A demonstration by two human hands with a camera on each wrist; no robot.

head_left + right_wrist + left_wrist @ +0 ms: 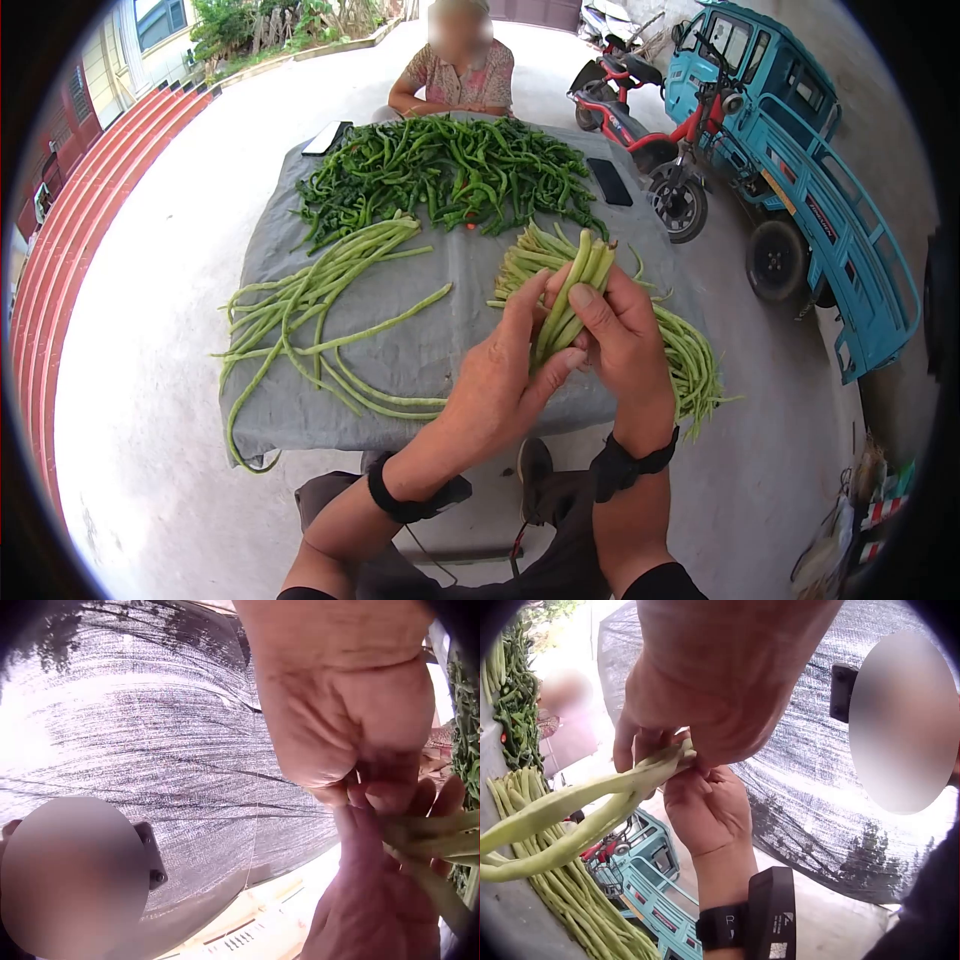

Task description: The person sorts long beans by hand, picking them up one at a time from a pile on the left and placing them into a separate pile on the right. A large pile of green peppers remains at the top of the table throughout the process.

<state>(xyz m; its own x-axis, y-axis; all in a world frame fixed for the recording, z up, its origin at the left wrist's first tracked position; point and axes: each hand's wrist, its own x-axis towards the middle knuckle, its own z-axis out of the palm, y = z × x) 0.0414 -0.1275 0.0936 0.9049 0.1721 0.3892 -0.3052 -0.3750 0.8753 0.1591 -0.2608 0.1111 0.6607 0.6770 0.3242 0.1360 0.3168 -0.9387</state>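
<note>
A small bunch of long green beans (pixel 572 300) is held up over the front right of the table, both hands around it. My right hand (pixel 628 335) grips the bunch, thumb across its upper part. My left hand (pixel 505 365) holds it from the left, thumb at the lower end. In the left wrist view, bean lengths (pixel 592 802) stick out from between the hands. Behind lies a pile of beans (pixel 690 365), partly hidden by the right hand. Looser long beans (pixel 300 300) lie on the left of the table.
Green peppers (pixel 440 170) cover the far part of the grey cloth (pixel 400 350). A dark phone (pixel 609 182) lies at the right, a white item (pixel 322 138) at the far left corner. A person (pixel 462 65) sits opposite; a red scooter (pixel 650 130) and blue three-wheeler (pixel 800 170) stand right.
</note>
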